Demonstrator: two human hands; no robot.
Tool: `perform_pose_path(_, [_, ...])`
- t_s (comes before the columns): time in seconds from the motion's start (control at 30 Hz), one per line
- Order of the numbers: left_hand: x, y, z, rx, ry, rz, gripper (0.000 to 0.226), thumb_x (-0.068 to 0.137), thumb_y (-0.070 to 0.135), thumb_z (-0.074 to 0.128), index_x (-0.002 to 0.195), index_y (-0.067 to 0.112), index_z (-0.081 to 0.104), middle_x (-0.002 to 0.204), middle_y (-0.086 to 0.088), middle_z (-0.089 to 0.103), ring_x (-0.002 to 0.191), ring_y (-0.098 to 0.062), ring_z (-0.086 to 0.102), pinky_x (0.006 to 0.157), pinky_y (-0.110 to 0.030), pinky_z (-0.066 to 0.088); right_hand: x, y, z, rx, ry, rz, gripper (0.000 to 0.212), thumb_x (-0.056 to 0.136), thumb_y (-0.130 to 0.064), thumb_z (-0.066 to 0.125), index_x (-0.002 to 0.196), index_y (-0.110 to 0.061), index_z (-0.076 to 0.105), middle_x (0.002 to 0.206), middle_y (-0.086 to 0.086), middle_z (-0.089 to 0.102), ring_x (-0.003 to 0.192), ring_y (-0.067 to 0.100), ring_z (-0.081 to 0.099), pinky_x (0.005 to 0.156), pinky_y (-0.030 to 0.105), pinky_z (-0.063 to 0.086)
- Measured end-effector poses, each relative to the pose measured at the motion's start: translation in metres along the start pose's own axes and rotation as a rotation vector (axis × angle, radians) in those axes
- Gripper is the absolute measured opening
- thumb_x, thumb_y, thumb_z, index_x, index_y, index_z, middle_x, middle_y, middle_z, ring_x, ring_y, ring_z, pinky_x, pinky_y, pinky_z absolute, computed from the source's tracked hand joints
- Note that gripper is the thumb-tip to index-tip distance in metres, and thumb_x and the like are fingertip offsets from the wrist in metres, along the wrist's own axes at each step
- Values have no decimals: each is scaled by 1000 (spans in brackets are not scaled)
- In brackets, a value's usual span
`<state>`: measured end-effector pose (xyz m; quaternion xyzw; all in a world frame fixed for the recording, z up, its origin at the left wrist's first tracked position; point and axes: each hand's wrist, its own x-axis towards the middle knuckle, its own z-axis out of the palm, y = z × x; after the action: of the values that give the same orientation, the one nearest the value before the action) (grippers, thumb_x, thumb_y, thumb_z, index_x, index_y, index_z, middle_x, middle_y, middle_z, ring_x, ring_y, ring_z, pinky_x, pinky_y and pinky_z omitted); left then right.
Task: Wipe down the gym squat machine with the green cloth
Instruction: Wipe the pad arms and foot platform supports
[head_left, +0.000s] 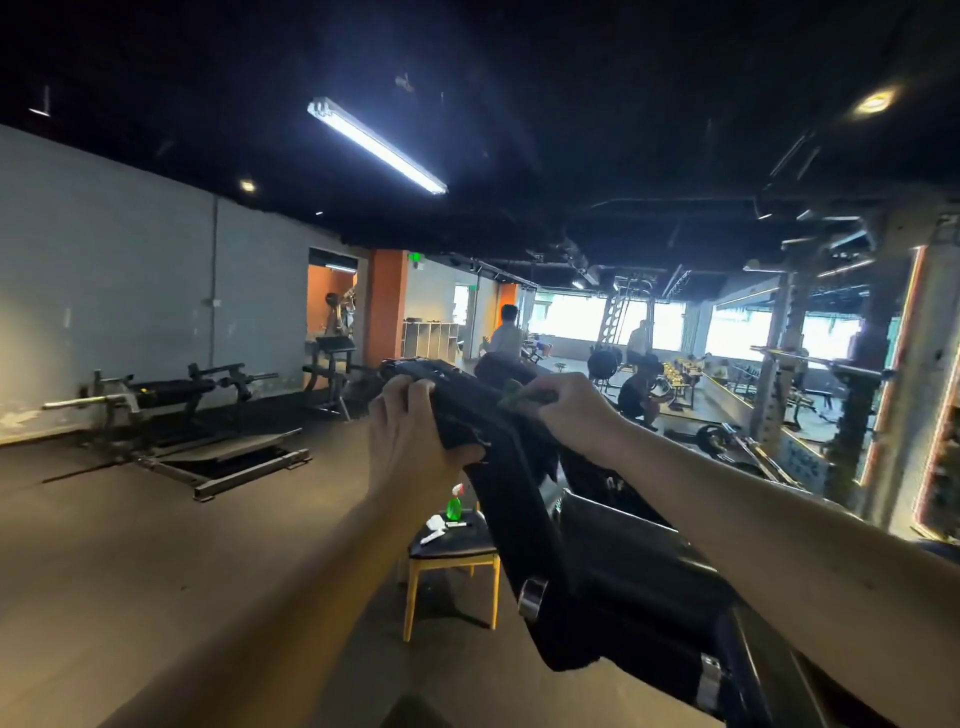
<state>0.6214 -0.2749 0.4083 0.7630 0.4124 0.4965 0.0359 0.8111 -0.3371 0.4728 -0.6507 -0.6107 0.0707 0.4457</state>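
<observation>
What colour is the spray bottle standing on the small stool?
The spray bottle is green; head view.

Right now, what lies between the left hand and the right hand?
In the head view, only the black upper end of the squat machine lies between the left hand, which grips it, and the right hand with the green cloth.

A grey wall (130, 260) runs along the left above a dark floor (156, 561). One fluorescent tube (376, 145) glows on the black ceiling (571, 78). Bright windows (571, 317) line the far side, beyond an orange pillar (387, 306). A wooden-legged chair (452, 560) stands mid-floor.
</observation>
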Motion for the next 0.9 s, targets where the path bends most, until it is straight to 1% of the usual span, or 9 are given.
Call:
perform_pose_path(0.1, [6,-1,-2,-29,1,5,95,69,45,91,140,14,36,145,-8,31,132,-30,31,112,-44,33,-5,2,-1,25,69,82,14,93,-6,69,105,-2,75,98,6,71,67,3,57,51,12,44])
perform_pose_path(0.23, [3,-3,-5,-47,-17,-10,96,71,40,91,143,10,34,147,-12,31,134,-34,31,114,-44,32,6,-13,23,61,177,181,11,95,-13,66,102,-11,75,95,5,71,82,21,67,66,30,56])
perform_pose_path(0.33, [-7,-2,-2,-92,3,-29,91,73,37,90,144,11,40,150,-14,31,135,-37,31,114,-48,31,-30,-4,23,-37,175,263,22,95,0,52,103,-14,67,92,6,66,70,17,59,50,23,46])
perform_pose_path(0.4, [-20,6,0,-120,22,-21,81,77,36,87,141,11,46,149,-13,33,134,-35,33,113,-47,31,-60,10,17,-174,98,334,33,92,6,49,117,-10,64,101,12,66,80,23,63,58,29,53])
perform_pose_path(0.5, [-46,29,1,-217,-45,59,54,86,34,79,130,16,55,142,-8,40,130,-31,35,110,-44,30,-91,20,-1,-388,22,351,38,88,7,54,119,-7,69,117,12,66,104,27,62,88,38,56])
perform_pose_path(0.67, [-73,48,-4,-244,-316,156,24,95,31,67,118,23,68,131,3,55,124,-21,43,98,-33,31,-134,12,-32,-514,-22,412,25,89,5,59,99,-12,75,109,9,68,99,29,66,84,45,60])
perform_pose_path(0.73, [-80,55,-10,-276,-380,178,20,94,30,68,113,23,71,123,2,61,116,-20,50,100,-36,38,-155,2,-48,-402,67,392,22,92,1,61,102,-14,74,108,8,70,99,27,67,89,47,58])
perform_pose_path(0.83, [-93,69,-23,-395,-413,198,19,91,33,73,108,24,73,103,9,61,101,-17,58,93,-42,51,-190,-18,-67,-40,301,330,9,97,-11,63,103,-14,70,101,7,71,94,24,66,90,45,54])
perform_pose_path(0.9, [-111,85,-39,-540,-469,167,28,91,37,74,115,24,68,96,14,60,91,-9,61,81,-31,51,-220,-29,-71,283,354,345,13,99,-14,62,108,-8,69,100,12,71,98,33,67,90,49,55])
